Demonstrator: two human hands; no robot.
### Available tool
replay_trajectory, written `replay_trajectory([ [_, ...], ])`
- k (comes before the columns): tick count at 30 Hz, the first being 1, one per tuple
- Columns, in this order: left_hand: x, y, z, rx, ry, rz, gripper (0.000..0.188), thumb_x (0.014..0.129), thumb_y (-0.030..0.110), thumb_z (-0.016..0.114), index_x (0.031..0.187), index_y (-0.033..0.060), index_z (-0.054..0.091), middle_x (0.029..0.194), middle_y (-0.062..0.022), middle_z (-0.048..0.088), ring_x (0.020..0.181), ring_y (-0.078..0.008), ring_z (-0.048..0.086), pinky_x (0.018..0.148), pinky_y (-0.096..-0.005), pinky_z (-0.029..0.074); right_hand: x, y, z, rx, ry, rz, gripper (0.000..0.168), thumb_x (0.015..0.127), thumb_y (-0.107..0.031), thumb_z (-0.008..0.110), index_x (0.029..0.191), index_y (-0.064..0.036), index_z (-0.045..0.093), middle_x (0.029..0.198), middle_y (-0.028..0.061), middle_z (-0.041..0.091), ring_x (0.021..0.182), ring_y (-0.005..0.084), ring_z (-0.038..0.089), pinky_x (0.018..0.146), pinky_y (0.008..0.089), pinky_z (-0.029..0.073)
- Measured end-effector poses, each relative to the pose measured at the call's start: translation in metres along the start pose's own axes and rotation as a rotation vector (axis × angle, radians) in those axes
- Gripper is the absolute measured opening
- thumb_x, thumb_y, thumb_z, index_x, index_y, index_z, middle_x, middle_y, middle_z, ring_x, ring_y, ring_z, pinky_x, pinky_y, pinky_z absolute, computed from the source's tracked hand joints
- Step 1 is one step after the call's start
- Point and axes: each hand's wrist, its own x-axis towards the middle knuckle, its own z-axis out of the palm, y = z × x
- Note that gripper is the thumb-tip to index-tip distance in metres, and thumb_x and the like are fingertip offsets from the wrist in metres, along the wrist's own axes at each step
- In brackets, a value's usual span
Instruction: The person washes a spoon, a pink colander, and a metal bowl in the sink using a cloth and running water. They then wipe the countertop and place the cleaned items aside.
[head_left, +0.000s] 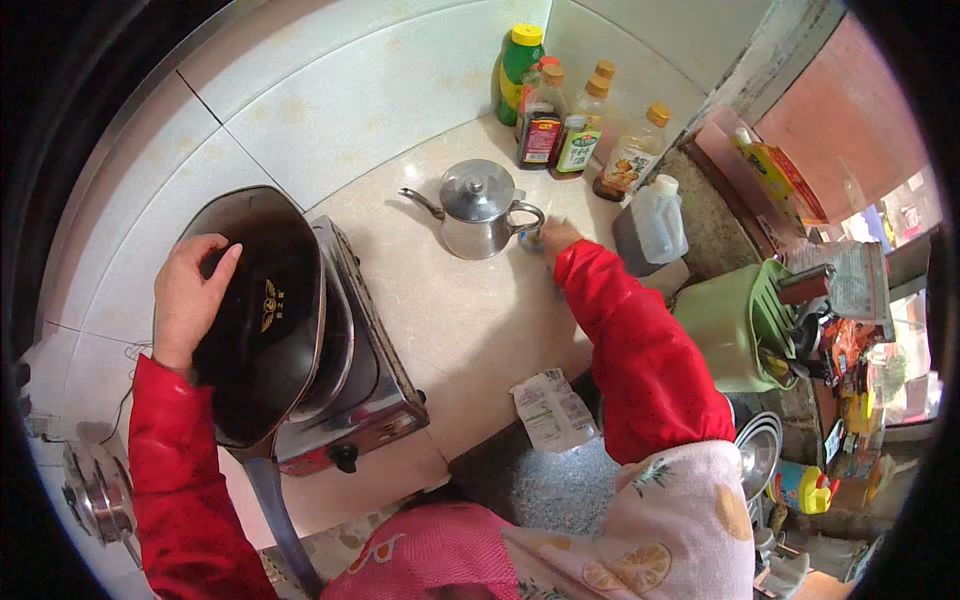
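My left hand (191, 292) is over the left side of a dark wok (292, 352), thumb apart from the curled forefinger. The other fingers are partly hidden, so any grip on the rim cannot be made out. The wok is over a gas stove (360, 427), its long handle (277, 510) pointing towards me. On the counter (435, 330), my right hand (559, 238) is blurred just right of a steel pot with spout and lid (478, 217). By its fingers shows a small bluish object (531, 241), partly hidden behind the pot's handle.
Several sauce and seasoning bottles (540, 127) stand in the back corner. A plastic jug of dark liquid (652, 225) and a green utensil holder (720, 330) are on the right. A printed packet (553, 412) lies near the counter's front edge. Steel lidded cookware (97, 487) sits far left.
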Motion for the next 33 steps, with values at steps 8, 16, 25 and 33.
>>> replay_trajectory([
  [8, 0.003, 0.003, 0.000, -0.048, -0.026, 0.015, 0.027, 0.083, 0.028, 0.065, 0.092, 0.0019, 0.064, 0.090, -0.0121, 0.064, 0.083, -0.0270, 0.061, 0.073, -0.0343, 0.048, -0.039, 0.063, -0.045, 0.744, -0.244, -0.119, 0.047, 0.073, -0.023, 0.067, 0.118, -0.011, 0.059, 0.113, 0.0185, 0.059, 0.091, 0.0355, 0.062, 0.080, 0.0396, 0.051],
  [16, -0.002, 0.001, 0.001, -0.039, -0.015, 0.019, 0.023, 0.082, 0.023, 0.066, 0.092, 0.0017, 0.064, 0.091, -0.0123, 0.064, 0.086, -0.0275, 0.061, 0.075, -0.0336, 0.048, -0.068, -0.007, -0.044, -0.031, -0.016, -0.133, 0.052, 0.084, -0.022, 0.055, 0.135, -0.017, 0.043, 0.144, 0.0196, 0.030, 0.125, 0.0499, 0.034, 0.104, 0.0477, 0.035],
  [25, -0.001, 0.000, 0.002, -0.009, -0.041, -0.051, 0.021, 0.082, 0.018, 0.067, 0.093, 0.0013, 0.064, 0.094, -0.0119, 0.064, 0.087, -0.0258, 0.062, 0.077, -0.0323, 0.048, 0.032, 0.047, -0.023, -0.018, 0.260, 0.135, 0.038, 0.089, -0.018, 0.042, 0.128, -0.016, 0.046, 0.140, 0.0155, 0.036, 0.122, 0.0455, 0.039, 0.098, 0.0483, 0.039],
  [33, 0.002, 0.003, 0.002, -0.038, -0.052, -0.044, 0.022, 0.083, 0.019, 0.066, 0.096, 0.0007, 0.064, 0.096, -0.0118, 0.064, 0.087, -0.0238, 0.062, 0.076, -0.0305, 0.048, 0.057, 0.021, -0.034, 0.360, 0.313, 0.427, 0.034, 0.088, -0.022, 0.046, 0.119, -0.010, 0.052, 0.114, 0.0165, 0.057, 0.102, 0.0376, 0.056, 0.086, 0.0424, 0.046],
])
